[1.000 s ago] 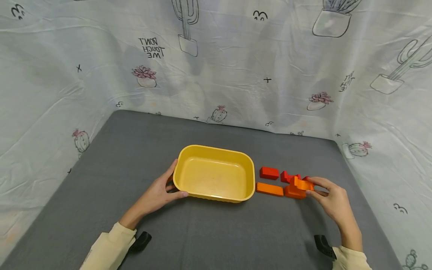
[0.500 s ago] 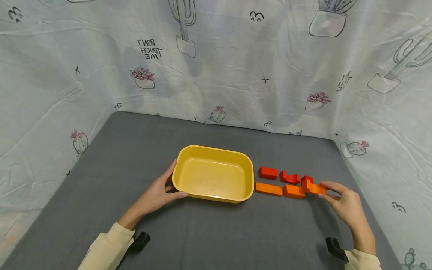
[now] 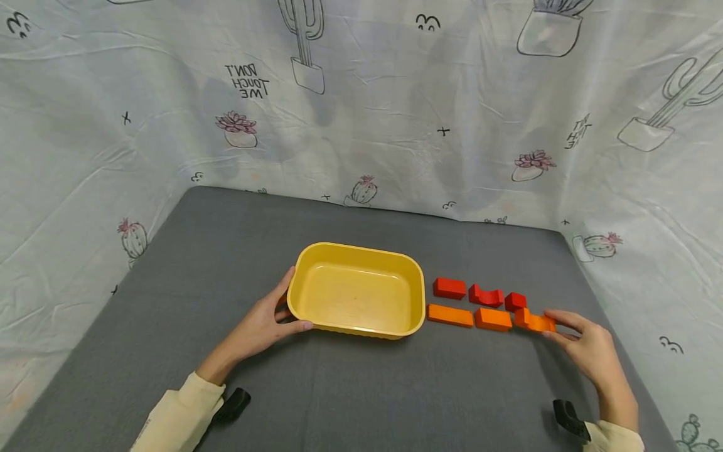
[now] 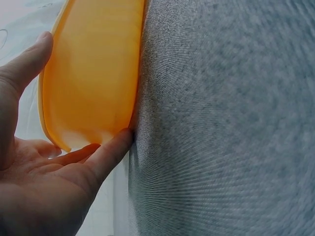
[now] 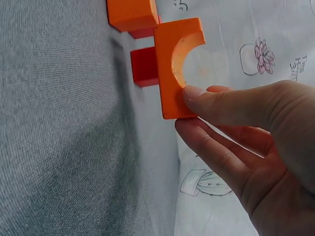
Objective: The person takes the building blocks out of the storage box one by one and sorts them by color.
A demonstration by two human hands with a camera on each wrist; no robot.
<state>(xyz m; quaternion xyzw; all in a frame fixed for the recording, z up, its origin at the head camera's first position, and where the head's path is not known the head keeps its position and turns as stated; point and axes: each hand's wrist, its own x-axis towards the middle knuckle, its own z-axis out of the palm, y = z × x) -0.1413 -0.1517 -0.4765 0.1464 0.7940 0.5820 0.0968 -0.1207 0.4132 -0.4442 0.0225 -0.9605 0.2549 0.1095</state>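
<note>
A yellow plastic tub (image 3: pixel 359 329) sits mid-table. My left hand (image 3: pixel 258 329) grips its left end, thumb along the near side and fingers around the end. In the left wrist view the thumb lies at the rim of the tub (image 4: pixel 93 73), and one fingertip reaches down by its base. At the right, my right hand (image 3: pixel 593 351) pinches one end of an orange toy block (image 3: pixel 536 321) with a half-round cutout. The right wrist view has this orange block (image 5: pixel 170 73) tilted on edge between thumb and fingers, close above the cloth.
Two orange blocks (image 3: pixel 449 315) lie in a row right of the tub. Behind them are a red rectangular block (image 3: pixel 449 288), a red block with a curved cutout (image 3: pixel 486 296) and a small red block (image 3: pixel 515 302). Cactus-printed white cloth (image 3: pixel 361 125) surrounds the grey table (image 3: pixel 367 395).
My right hand has carried the orange cutout block rightward and down, from over the other blocks to the row's right end. My left hand stays at the tub.
</note>
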